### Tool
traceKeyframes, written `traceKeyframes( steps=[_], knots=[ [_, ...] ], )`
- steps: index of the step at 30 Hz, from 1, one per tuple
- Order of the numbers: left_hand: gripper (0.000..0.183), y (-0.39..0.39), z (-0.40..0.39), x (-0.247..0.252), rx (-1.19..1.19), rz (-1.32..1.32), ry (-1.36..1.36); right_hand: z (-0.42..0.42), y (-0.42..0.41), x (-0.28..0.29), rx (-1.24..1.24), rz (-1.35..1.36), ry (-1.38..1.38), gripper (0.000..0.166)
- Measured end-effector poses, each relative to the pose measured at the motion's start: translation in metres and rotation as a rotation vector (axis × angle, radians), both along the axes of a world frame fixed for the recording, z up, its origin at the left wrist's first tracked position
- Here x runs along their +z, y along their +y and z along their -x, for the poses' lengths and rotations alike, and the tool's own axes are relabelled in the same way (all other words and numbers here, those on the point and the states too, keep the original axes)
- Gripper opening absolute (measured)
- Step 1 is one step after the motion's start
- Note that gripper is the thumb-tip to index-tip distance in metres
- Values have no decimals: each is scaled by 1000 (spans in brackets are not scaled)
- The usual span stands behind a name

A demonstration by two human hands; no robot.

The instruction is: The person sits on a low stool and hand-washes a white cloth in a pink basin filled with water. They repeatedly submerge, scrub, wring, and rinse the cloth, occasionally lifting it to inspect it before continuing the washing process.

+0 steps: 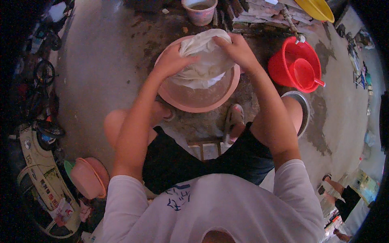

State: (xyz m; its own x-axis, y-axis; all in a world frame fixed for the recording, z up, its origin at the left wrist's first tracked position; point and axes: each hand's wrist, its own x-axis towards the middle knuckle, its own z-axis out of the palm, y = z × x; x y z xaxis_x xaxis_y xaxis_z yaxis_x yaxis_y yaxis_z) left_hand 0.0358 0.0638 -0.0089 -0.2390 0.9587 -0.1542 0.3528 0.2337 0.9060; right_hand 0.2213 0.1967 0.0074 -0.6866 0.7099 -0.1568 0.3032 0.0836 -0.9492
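A whitish cloth (209, 56) is stretched between my two hands above a pink plastic basin (197, 106). My left hand (174, 60) grips its left edge, the thumb pointing inward across the fabric. At the upper right edge, my right hand (235, 47) has hold of a bunched fold. The lower part of the cloth hangs down into the basin, where cloudy water seems to stand. Which part of the fabric is under the surface, I cannot tell.
Right of the basin stands a red bucket (275, 63) with a red dipper (304, 73) in it. A metal bowl (305, 112) is partly behind my right knee. Beyond the basin is a pail (200, 15). At left are stacked basins (88, 179) and a scooter (45, 182). Another person (343, 194) is far right.
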Motion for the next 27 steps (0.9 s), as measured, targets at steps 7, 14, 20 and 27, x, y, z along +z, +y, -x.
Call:
traceKeyframes(
  steps=[7, 14, 20, 27],
  knots=[
    [51, -16, 21, -10, -126, 188, 512, -18, 2, 25, 200, -212, -110, 44],
    [31, -14, 12, -8, -34, 145, 422, -24, 3, 9, 243, -429, -120, 39],
    [39, -14, -9, 21, 66, 132, -40, -20, 19, -23, 136, -513, -167, 32],
    [40, -6, -13, 21, 191, 199, -509, 9, 5, -39, -93, -607, -402, 54]
  ],
)
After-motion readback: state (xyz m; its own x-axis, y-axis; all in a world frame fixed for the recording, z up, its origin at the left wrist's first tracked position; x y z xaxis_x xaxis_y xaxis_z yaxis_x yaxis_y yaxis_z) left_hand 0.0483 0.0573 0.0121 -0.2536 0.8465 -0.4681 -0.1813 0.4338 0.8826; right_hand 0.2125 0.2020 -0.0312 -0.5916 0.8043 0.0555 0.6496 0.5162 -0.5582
